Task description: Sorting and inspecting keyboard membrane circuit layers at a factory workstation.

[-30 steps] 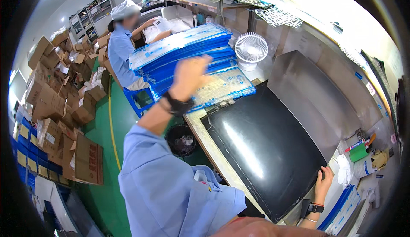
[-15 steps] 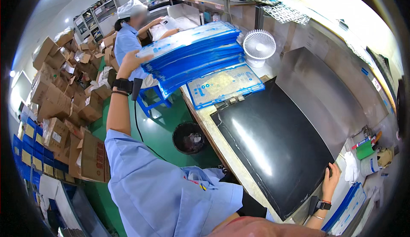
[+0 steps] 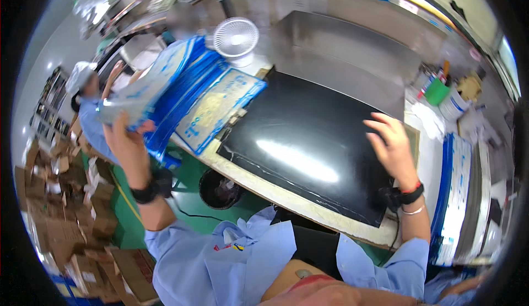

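While left hand [image 3: 125, 140] grips a tray [image 3: 144, 88], right hand [image 3: 392, 143] hovers.

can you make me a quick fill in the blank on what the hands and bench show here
1. The left hand lifts a blue-edged ____ off the stack.
2. The right hand is open above the big ____ mat.
3. Behind the mat stands a small white ____.
4. On the floor under the bench edge sits a round black ____.

Missing words: tray; black; fan; bin
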### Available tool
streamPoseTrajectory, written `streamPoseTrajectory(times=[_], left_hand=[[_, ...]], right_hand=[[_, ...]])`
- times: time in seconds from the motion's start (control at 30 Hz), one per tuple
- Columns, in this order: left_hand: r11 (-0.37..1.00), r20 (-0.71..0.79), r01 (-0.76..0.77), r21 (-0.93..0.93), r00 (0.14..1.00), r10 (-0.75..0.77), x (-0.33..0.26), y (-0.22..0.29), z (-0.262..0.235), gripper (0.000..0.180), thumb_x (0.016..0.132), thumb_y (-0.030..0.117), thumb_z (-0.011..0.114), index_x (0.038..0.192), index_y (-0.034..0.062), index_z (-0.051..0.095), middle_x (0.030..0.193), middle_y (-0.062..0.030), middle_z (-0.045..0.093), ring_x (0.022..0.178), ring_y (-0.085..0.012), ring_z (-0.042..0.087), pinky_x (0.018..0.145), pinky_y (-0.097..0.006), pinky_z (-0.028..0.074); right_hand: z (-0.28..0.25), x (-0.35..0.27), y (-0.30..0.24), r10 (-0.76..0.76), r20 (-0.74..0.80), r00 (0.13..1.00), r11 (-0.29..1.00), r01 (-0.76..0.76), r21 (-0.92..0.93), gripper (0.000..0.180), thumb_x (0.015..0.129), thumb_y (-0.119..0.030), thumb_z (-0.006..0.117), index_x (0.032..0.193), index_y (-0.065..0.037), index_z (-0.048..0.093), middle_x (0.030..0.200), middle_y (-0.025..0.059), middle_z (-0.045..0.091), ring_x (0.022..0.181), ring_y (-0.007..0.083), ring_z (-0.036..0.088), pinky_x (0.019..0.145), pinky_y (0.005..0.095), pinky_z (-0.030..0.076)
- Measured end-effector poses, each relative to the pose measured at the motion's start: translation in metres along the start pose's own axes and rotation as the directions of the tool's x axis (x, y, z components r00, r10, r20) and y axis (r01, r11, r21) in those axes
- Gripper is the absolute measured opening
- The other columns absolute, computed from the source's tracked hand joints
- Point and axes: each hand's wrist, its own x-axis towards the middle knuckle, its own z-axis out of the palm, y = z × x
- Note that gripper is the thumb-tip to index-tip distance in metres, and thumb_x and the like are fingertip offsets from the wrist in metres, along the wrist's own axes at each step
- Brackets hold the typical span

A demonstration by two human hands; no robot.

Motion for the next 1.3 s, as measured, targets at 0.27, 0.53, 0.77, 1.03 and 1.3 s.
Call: streamPoseTrajectory(times=[0.27, 0.53, 0.77, 1.03, 1.3], left_hand=[[0.88, 0.552, -0.288, -0.377, 0.693, 0.463, -0.143, 0.116, 0.146, 0.04, 0.08, 0.01, 0.06, 0.116, -0.0064, 0.052, 0.107, -0.0205, 0.06, 0.101, -0.0334, 0.059, 0.092, -0.041, 0.043], [0.7, 0.59, -0.405, -0.588, 0.377, 0.714, -0.074, 0.085, 0.199, 0.061, 0.069, 0.02, 0.081, 0.12, 0.0017, 0.053, 0.122, -0.0156, 0.057, 0.115, -0.0298, 0.055, 0.096, -0.04, 0.043], [0.997, 0.996, -0.026, -0.066, 0.053, 0.068, -0.007, -0.055, 0.196, 0.066, 0.062, 0.01, 0.083, 0.123, 0.0034, 0.059, 0.127, -0.0134, 0.059, 0.114, -0.0236, 0.057, 0.097, -0.037, 0.043], [0.94, 0.889, 0.235, -0.247, 0.442, 0.123, -0.046, -0.109, 0.228, 0.016, 0.073, -0.004, 0.07, 0.087, 0.0026, 0.073, 0.092, -0.0091, 0.072, 0.092, -0.0189, 0.063, 0.087, -0.031, 0.048], [0.897, 0.82, 0.347, -0.273, 0.572, 0.028, -0.051, -0.109, 0.231, 0.007, 0.074, -0.005, 0.066, 0.08, -0.0022, 0.068, 0.087, -0.0049, 0.063, 0.08, -0.0128, 0.056, 0.077, -0.025, 0.044]], right_hand=[[0.037, 0.029, -0.123, -0.236, -0.067, 0.97, 0.914, 0.244, 0.325, 0.067, 0.069, -0.007, 0.07, 0.133, -0.005, 0.049, 0.111, 0.0127, 0.062, 0.095, 0.0277, 0.061, 0.085, 0.0362, 0.048], [0.046, -0.039, 0.016, 0.491, 0.293, 0.821, 0.331, -0.487, 0.809, 0.021, 0.086, -0.008, 0.068, 0.105, 0.0, 0.064, 0.097, 0.0078, 0.068, 0.085, 0.0141, 0.064, 0.074, 0.0305, 0.056], [0.02, -0.076, 0.07, 0.717, 0.198, 0.669, 0.103, -0.382, 0.918, 0.022, 0.087, -0.002, 0.064, 0.109, 0.001, 0.063, 0.105, 0.0099, 0.065, 0.095, 0.0202, 0.064, 0.084, 0.0357, 0.057], [-0.02, -0.083, 0.098, 0.478, 0.239, 0.845, 0.619, -0.517, 0.592, 0.031, 0.081, -0.005, 0.067, 0.112, -0.004, 0.065, 0.109, 0.0082, 0.068, 0.101, 0.0159, 0.063, 0.1, 0.0347, 0.044], [-0.011, -0.09, 0.108, 0.575, 0.19, 0.796, 0.564, -0.553, 0.613, 0.035, 0.078, 0.002, 0.07, 0.112, -0.002, 0.063, 0.098, 0.0055, 0.069, 0.09, 0.0142, 0.063, 0.088, 0.0273, 0.047]])
